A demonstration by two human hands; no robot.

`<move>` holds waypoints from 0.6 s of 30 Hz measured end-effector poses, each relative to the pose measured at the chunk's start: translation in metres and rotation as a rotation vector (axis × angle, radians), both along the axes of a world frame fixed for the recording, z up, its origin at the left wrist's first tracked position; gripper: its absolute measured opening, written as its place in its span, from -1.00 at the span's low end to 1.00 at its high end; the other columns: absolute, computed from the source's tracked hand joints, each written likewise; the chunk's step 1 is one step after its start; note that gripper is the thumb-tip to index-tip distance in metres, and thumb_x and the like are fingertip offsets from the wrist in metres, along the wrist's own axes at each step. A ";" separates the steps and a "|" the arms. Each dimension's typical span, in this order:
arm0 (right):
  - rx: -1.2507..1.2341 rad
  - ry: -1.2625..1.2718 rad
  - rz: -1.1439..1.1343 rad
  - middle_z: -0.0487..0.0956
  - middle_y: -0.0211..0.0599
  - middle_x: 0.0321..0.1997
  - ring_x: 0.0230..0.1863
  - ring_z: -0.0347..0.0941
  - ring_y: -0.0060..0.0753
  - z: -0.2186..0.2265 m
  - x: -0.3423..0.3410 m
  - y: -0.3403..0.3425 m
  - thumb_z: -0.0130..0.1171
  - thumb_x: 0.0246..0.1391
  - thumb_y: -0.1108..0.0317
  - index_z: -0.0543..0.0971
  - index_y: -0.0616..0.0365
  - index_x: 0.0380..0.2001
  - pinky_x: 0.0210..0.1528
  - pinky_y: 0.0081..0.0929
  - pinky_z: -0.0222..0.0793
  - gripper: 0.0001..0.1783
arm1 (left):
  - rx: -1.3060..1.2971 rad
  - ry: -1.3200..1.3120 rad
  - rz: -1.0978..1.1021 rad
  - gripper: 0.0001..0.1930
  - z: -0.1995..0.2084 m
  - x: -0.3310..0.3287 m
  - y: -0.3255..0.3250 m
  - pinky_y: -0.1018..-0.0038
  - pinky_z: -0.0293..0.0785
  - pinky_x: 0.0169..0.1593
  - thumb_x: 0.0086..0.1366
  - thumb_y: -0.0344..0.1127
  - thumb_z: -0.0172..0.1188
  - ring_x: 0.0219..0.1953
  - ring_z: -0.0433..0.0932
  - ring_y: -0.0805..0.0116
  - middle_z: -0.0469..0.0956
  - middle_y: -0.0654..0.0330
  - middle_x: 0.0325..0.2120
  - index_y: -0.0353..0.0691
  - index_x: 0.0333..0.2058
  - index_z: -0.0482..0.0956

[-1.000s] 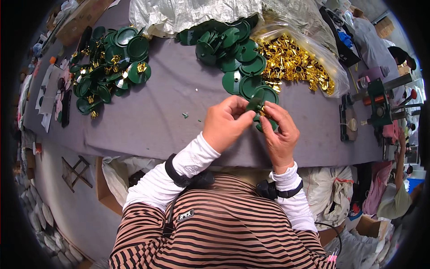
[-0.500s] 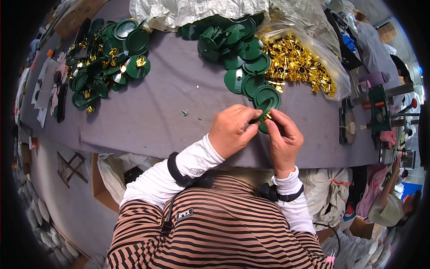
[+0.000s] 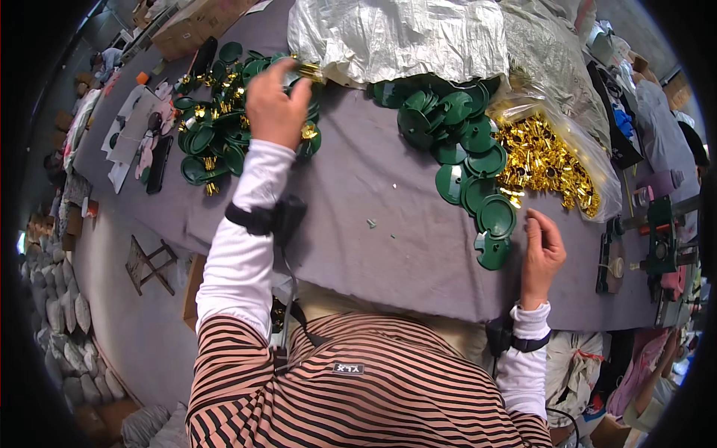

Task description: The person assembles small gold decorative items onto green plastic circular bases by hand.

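Observation:
Over the left pile of green discs (image 3: 200,140) with gold clips, my left hand (image 3: 278,108) is raised, thumb and index finger apart. A gold clip (image 3: 311,72) on a green disc lies just beyond its fingertips, seemingly not gripped. My right hand (image 3: 543,257) hovers above the table with fingers loosely bent and nothing visible in them. It is nearest to a chain of overlapping plain green discs (image 3: 497,216). Behind it, a heap of shiny gold clips (image 3: 549,164) spills from a clear plastic bag (image 3: 609,196).
A white woven sack (image 3: 396,41) lies along the back of the grey cloth-covered table (image 3: 351,224). Small green scraps (image 3: 372,223) dot the middle. A green metal clamp-like tool (image 3: 661,235) stands at the right edge. Papers (image 3: 134,123) and a dark phone-like object (image 3: 160,164) lie at left.
My left hand has moved from the middle to the left pile, and the disc and clip have left the front. My right hand has come away to the right. The view has shifted.

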State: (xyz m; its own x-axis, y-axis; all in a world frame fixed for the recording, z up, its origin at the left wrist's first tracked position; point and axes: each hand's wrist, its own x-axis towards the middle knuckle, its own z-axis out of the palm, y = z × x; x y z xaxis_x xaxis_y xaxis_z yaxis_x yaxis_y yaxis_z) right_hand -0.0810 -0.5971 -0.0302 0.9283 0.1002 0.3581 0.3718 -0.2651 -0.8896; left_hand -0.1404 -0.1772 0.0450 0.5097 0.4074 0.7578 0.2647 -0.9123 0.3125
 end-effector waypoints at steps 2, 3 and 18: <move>-0.020 -0.042 -0.048 0.61 -0.35 -0.23 -0.22 0.49 -0.55 -0.018 0.015 -0.009 0.16 0.14 0.52 0.61 0.29 -0.22 -0.13 -0.62 0.39 -0.86 | 0.153 -0.154 -0.052 -0.69 -0.003 0.014 0.017 0.30 0.38 0.08 0.13 -0.41 0.21 -0.05 0.51 0.12 0.57 0.00 -0.14 -0.26 -0.10 0.56; -0.055 -0.082 -0.100 0.61 -0.35 -0.25 -0.23 0.49 -0.56 -0.025 0.018 -0.012 0.15 0.14 0.53 0.60 0.29 -0.24 -0.15 -0.62 0.40 -0.87 | 0.094 -0.163 -0.132 -0.71 -0.008 0.025 0.004 0.31 0.39 0.08 0.14 -0.43 0.20 -0.05 0.52 0.12 0.57 0.00 -0.16 -0.27 -0.12 0.57; 0.059 0.094 -0.092 0.63 -0.27 -0.26 -0.25 0.54 -0.51 -0.030 0.020 -0.019 0.12 0.13 0.57 0.58 0.29 -0.18 -0.18 -0.60 0.45 -0.82 | -0.473 0.205 -0.209 -0.32 -0.121 0.220 0.006 0.29 0.07 0.33 0.15 -0.04 0.20 0.32 0.08 -0.10 0.07 -0.17 0.29 -0.22 0.20 0.30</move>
